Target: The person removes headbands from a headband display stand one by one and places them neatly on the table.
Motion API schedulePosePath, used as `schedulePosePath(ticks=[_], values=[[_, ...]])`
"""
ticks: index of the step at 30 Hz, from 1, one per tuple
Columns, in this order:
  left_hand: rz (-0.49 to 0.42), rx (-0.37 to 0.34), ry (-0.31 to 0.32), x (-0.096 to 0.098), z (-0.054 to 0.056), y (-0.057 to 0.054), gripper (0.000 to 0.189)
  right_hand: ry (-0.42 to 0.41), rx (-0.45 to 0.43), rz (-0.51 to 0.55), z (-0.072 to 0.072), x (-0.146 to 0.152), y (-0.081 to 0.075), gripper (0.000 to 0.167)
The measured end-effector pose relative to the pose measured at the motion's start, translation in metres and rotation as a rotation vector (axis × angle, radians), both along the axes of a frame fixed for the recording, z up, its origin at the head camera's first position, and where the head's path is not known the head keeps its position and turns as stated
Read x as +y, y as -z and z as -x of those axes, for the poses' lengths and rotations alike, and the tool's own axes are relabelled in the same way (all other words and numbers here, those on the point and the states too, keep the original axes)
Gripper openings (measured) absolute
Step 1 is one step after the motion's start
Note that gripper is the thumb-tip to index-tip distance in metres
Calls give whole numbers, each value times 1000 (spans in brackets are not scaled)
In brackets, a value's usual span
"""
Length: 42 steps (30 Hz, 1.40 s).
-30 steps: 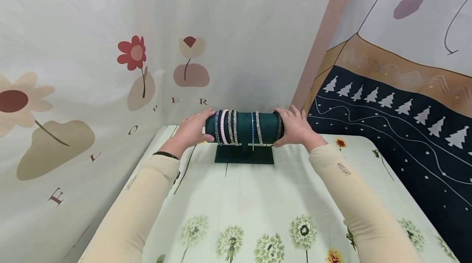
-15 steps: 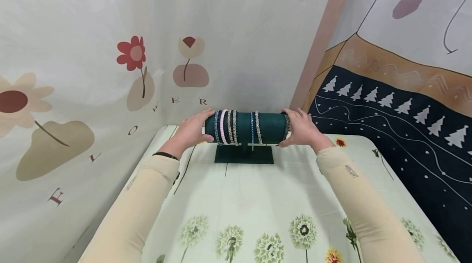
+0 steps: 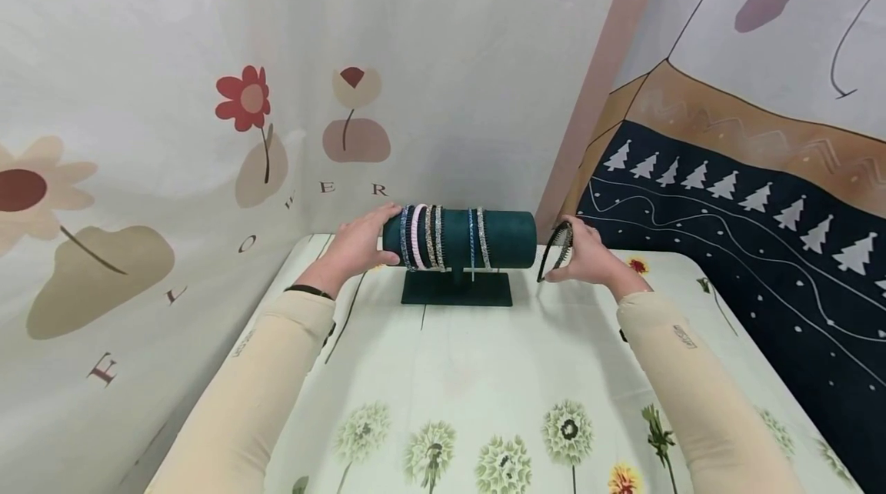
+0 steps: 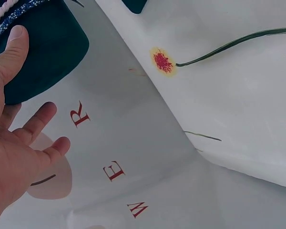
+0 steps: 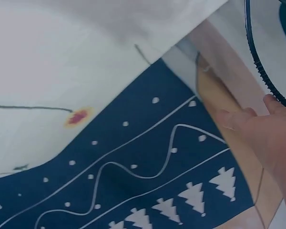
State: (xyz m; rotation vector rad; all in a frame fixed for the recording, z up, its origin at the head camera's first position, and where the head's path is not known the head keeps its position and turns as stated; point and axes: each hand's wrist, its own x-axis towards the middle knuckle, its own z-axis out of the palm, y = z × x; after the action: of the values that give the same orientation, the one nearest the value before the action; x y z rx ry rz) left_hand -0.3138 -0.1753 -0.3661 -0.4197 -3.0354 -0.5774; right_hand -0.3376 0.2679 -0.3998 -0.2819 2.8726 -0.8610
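A dark green display roll point(image 3: 514, 240) stands on a flat green base point(image 3: 457, 292) in the head view. My left hand point(image 3: 354, 242) grips the roll's left end, its thumb in front; the left wrist view shows the thumb point(image 4: 16, 52) on the green cloth beside a blue speckled headband point(image 4: 9, 28). Just off the right end, my right hand point(image 3: 587, 257) holds a dark, sparkly headband point(image 3: 566, 242). Its toothed inner edge shows in the right wrist view, with the fingertips at the band point(image 5: 255, 55).
Toward the roll's left sit several headbands, among them a pink one point(image 3: 416, 238). Right of its middle are a blue headband point(image 3: 472, 238) and a silver one point(image 3: 483, 238). A flower-print cloth covers the table point(image 3: 471, 371). Printed curtains point(image 3: 457, 94) rise behind and at the sides.
My right hand has slid the dark headband rightward along the roll and off its end. The left hand keeps its grip on the other end.
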Motion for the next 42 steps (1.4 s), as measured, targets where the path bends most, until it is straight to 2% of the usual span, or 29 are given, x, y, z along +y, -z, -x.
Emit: schedulePosePath(ticks=[4,10,13,17,21,29,35,39,42], values=[[0,0,2,-1,0,0,99,17,0,-66,-6,11,1,128],[6,2,1,-2,-1,0,99,12,78,-233,-11,27,2,125],[10,6,3,-3,-1,0,99,-10,96,-314,-10,31,7,122],[15,7,2,-3,-2,1,98,-41,77,-371,-7,27,17,123],[18,4,-1,-1,-2,1,98,-73,56,-372,-6,17,28,126],[-3,7,10,1,-3,1,97,-104,-31,-292,-2,-2,50,130],[-15,3,13,0,-4,1,97,-117,-51,-263,0,-7,53,134],[-11,1,13,0,-3,0,97,-137,-39,-321,0,-9,49,132],[-12,2,13,0,-3,0,96,-179,2,-414,-1,-10,46,129]])
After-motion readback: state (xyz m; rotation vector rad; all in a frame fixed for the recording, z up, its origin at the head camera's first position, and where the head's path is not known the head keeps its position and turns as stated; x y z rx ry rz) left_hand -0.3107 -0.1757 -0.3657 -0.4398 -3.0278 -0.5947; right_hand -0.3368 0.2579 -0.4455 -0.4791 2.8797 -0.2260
